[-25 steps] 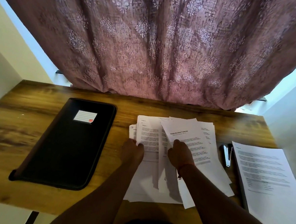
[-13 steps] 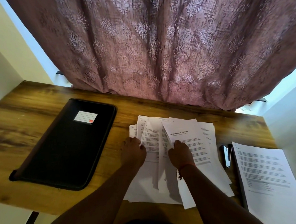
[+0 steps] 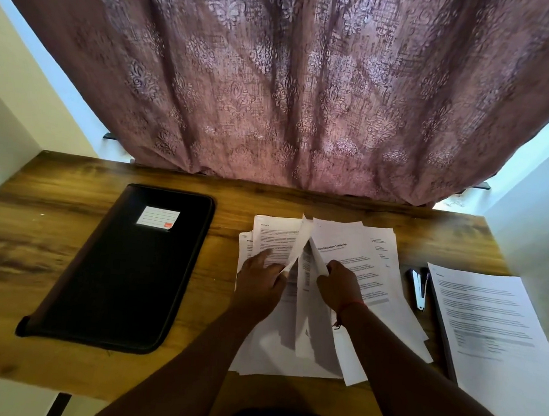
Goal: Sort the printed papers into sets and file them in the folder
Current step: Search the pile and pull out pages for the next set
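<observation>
A loose pile of printed papers (image 3: pixel 353 265) lies spread on the wooden desk (image 3: pixel 52 250), overlapping at slightly different angles; this pile serves as the landmark. The sheet on top at the right carries a bold heading that reads in part "Education Transcript".

The left hand (image 3: pixel 259 283) lies on the left half of the pile with its index finger stretched forward flat on a printed page, while its thumb side pinches the near edge of one sheet (image 3: pixel 298 250) that stands lifted and curled upward. The right hand (image 3: pixel 337 285) has its fingers curled round the left edge of the heading sheet and those beneath it, raising that edge off the pile so that a gap opens between the two hands. A red thread (image 3: pixel 350 305) circles the right wrist.

Left of the pile, well apart from it, a closed black zip folder (image 3: pixel 125 278) lies flat on the desk, with a white label (image 3: pixel 157 218) bearing a small red mark near its far end. Just right of the pile lies a small stapler (image 3: pixel 418 287), dark with a light metal top. Right of the stapler, a separate stack of printed sheets (image 3: pixel 491 333) rests squared up, reaching the desk's near right edge.

Beyond the pile, at the desk's far edge, hangs a mauve patterned curtain (image 3: pixel 281 85), with bright daylight showing at both of its sides.
</observation>
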The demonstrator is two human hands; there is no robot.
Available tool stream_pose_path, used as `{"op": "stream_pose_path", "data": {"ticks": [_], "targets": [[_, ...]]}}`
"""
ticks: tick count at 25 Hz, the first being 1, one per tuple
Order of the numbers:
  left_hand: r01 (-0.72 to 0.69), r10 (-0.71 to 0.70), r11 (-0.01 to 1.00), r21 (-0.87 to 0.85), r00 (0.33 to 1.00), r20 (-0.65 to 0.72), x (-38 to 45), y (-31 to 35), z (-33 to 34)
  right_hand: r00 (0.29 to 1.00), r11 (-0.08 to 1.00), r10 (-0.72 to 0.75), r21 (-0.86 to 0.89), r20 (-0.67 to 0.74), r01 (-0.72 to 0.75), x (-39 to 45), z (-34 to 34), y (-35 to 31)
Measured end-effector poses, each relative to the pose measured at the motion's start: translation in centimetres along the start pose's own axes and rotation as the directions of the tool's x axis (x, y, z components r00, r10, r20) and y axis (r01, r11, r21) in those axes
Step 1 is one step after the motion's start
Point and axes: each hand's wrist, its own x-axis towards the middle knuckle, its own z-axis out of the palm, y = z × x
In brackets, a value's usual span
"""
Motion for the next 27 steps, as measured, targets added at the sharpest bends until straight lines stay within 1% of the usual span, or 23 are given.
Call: {"op": "stream_pose_path", "data": {"ticks": [4,7,11,15,17,19,21,23,24,25,26,27], "targets": [[0.076,-0.076,0.994,-0.078,0.997,0.007,-0.1,-0.7,0.4,1.0,0.999,0.003,0.033,-0.004,-0.003,0.0,-0.1,0.2],[0.155,-0.155,0.983,-0.096,0.988,0.012,-0.1,-0.7,0.4,1.0,0.998,0.007,0.065,-0.001,-0.007,0.0,-0.1,0.2],[0.14,-0.14,0.989,-0.041,0.99,0.007,-0.3,-0.4,0.0,1.0,0.998,0.001,0.067,-0.007,-0.001,-0.1,-0.1,0.3],[0.202,-0.205,0.976,-0.079,0.978,-0.033,-0.2,-0.4,-0.1,1.0,0.997,0.001,0.08,-0.008,0.0,-0.1,-0.1,0.3],[0.163,-0.166,0.985,-0.046,0.985,-0.049,-0.1,-0.9,0.2,1.0,0.996,-0.003,0.084,-0.007,0.003,-0.2,-0.1,0.3],[0.134,-0.132,0.991,0.028,0.989,-0.061,-0.1,-1.4,0.7,1.0,0.996,-0.005,0.084,-0.01,0.006,-0.3,-0.1,0.2],[0.13,-0.126,0.983,0.132,0.991,-0.041,-0.2,-1.8,1.0,1.0,0.997,-0.007,0.081,-0.014,0.009,-0.3,-0.2,0.2],[0.133,-0.131,0.975,0.178,0.991,-0.026,-0.4,-1.6,0.7,1.0,0.996,-0.007,0.083,-0.013,0.008,-0.3,-0.2,0.2],[0.121,-0.116,0.978,0.171,0.992,-0.04,-0.5,-1.4,0.6,1.0,0.996,-0.006,0.083,-0.013,0.008,-0.3,-0.2,0.3],[0.095,-0.089,0.988,0.125,0.995,-0.056,-0.7,-0.9,0.0,1.0,0.996,-0.006,0.084,-0.014,0.007,-0.3,-0.2,0.3],[0.068,-0.066,0.997,0.02,0.995,-0.08,-0.9,-0.2,-0.8,1.0,0.997,-0.006,0.083,-0.016,0.008,-0.3,-0.2,0.3],[0.063,-0.077,0.989,-0.134,0.992,-0.096,-1.3,0.7,-1.7,1.0,0.997,-0.005,0.082,-0.018,0.007,-0.3,-0.2,0.3]]}}
